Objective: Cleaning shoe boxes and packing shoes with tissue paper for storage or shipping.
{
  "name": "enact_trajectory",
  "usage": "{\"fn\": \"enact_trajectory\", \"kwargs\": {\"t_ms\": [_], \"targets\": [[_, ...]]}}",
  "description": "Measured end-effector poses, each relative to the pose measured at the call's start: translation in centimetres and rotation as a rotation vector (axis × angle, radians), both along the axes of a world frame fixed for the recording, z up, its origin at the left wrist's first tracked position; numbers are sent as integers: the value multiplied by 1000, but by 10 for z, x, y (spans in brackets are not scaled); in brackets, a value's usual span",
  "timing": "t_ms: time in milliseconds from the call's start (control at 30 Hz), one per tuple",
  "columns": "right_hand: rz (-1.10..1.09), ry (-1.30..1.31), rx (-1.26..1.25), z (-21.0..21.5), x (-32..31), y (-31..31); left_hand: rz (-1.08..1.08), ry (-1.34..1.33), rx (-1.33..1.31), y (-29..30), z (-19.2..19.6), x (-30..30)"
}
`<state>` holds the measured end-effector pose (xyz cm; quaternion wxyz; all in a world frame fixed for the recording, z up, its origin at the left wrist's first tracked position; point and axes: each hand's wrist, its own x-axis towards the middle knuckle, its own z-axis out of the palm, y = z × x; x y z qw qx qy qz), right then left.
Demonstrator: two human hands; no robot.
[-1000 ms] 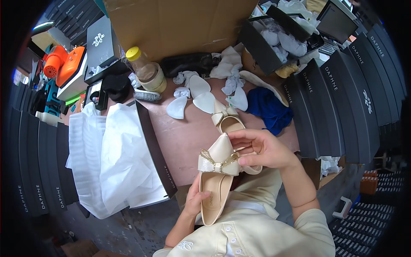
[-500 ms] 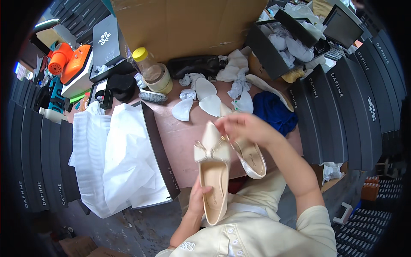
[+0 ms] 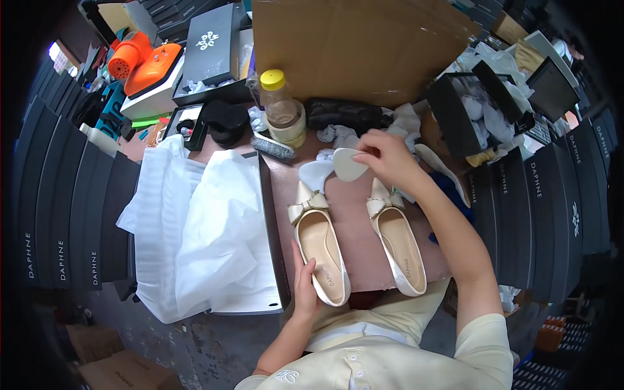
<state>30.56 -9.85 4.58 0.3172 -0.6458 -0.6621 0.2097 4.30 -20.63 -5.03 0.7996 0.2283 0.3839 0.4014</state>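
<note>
My left hand is closed around the heel side of a cream pointed flat shoe with a bow, its toe pointing away from me. The matching shoe rests on the pink tabletop to the right, touched by neither hand. Above and between the two toes, my right hand pinches a white rounded-triangle pad by its right edge. Another white pad lies just past the left shoe's toe, partly hidden by it.
To the left, an open shoe box spills white tissue. A yellow-capped bottle, a brush and crumpled paper sit behind. Blue cloth lies at right; dark shoe boxes line both sides. A cardboard box blocks the back.
My left hand has lowered the left shoe toward the table. The right hand has moved from that shoe's toe to the pads and taken one up. My view has shifted.
</note>
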Motion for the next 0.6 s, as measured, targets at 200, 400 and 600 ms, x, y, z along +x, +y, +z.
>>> {"fn": "enact_trajectory", "kwargs": {"t_ms": [200, 400, 600], "targets": [[679, -532, 520, -20, -91, -77, 78, -15, 20, -3, 5, 8], [707, -753, 368, -20, -98, -80, 37, 61, -40, -1, 35, 11], [582, -795, 200, -24, -114, -74, 27, 61, 91, -4, -2, 4]]}}
